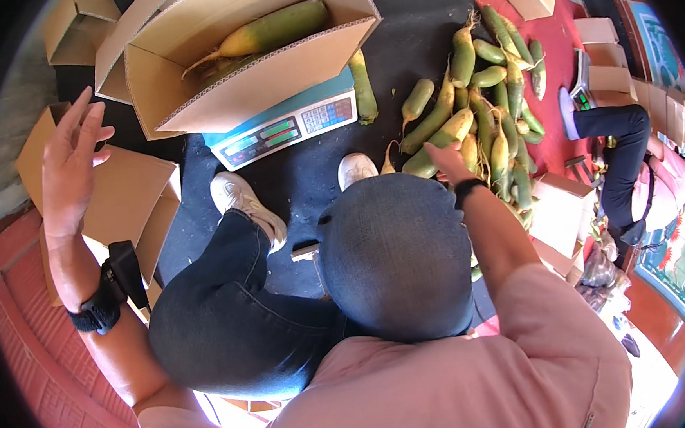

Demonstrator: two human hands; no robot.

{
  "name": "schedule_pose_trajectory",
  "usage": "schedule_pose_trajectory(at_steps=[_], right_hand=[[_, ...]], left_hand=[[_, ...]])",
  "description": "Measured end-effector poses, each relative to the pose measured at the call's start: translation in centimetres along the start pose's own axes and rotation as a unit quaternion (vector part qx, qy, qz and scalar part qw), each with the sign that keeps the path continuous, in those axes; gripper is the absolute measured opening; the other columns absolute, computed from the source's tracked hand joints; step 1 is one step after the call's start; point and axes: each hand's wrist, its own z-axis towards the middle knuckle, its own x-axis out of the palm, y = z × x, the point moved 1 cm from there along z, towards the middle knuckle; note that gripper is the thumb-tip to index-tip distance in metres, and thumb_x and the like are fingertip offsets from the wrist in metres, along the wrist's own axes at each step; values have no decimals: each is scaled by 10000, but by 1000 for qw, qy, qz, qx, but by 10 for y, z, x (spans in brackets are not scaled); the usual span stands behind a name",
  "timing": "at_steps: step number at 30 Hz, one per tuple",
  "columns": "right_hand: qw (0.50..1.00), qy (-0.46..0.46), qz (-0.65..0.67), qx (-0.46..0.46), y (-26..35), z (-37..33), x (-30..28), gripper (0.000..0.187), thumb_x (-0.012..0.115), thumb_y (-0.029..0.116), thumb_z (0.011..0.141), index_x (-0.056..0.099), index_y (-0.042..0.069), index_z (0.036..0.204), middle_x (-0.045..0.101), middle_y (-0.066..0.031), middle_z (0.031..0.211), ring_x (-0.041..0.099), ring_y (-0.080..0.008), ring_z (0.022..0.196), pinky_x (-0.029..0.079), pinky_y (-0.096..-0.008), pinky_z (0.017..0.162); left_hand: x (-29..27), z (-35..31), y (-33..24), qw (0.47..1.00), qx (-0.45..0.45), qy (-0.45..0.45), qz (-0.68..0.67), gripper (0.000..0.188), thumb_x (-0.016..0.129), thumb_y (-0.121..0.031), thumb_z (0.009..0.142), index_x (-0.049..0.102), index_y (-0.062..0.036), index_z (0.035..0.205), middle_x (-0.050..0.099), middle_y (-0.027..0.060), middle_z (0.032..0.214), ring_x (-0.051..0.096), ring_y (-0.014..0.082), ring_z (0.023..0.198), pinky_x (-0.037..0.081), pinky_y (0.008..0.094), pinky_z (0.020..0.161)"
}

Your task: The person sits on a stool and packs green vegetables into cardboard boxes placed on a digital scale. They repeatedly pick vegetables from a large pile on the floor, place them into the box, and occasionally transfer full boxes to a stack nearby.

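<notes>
My left hand is raised at the left beside an open cardboard box, fingers spread and nothing in them. At the near edge of a heap of green radishes, my right hand has its fingers closed over a green radish with a yellowish end. My thumb's place on it is partly hidden. In front of me a digital scale with lit green displays carries an open cardboard box. Inside that box lies a large green radish, with more green showing beneath it.
One radish lies right of the scale. Open cardboard boxes stand at the left, with another box right of the heap. Farther right a person in dark trousers sits near a second scale and stacked boxes.
</notes>
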Motion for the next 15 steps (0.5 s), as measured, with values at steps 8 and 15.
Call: schedule_pose_trajectory(at_steps=[8,15], right_hand=[[987,-125,-10,-100,-40,17,-9,918,617,531,784,206,31,1435,406,-246,1346,423,-392,1239,354,-432,1034],[974,-165,-98,-123,-108,35,-48,681,595,375,810,338,41,1345,430,-223,1275,426,-352,1201,406,-449,965]], left_hand=[[-5,-14,-8,1000,16,-8,26,461,530,-271,957,461,-58,1361,601,99,1175,617,144,934,493,259,770],[-15,-7,8,999,3,15,34,453,539,-271,957,461,-113,1374,576,93,1221,604,138,959,479,254,788]])
